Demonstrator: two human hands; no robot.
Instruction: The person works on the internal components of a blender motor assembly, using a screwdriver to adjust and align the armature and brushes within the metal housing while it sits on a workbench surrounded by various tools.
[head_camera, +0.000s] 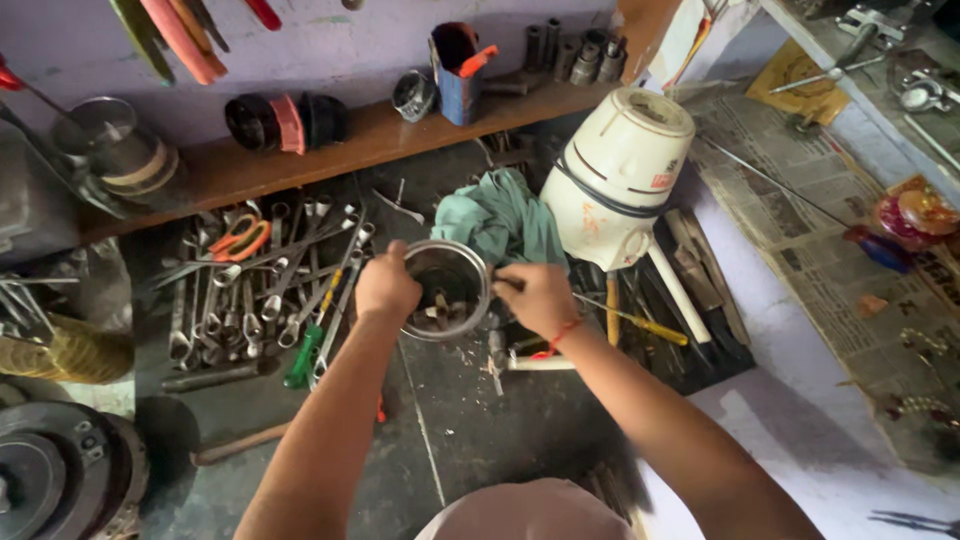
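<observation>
Crowded tools hem both hands (387, 287) (537, 297) gripping the steel jar's (447, 290) rim.

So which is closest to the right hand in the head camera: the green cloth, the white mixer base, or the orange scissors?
From the right hand:
1. Green cloth, just above it.
2. White mixer base, up to the right.
3. Orange scissors, far left, beyond the left hand.

Left hand (385, 288) grips rim of steel jar (446, 290); right hand (535, 298) at opposite rim, maybe holding a thin tool. Green cloth (500, 220), white mixer base (615, 180) behind; spanners (270, 290) left.
</observation>
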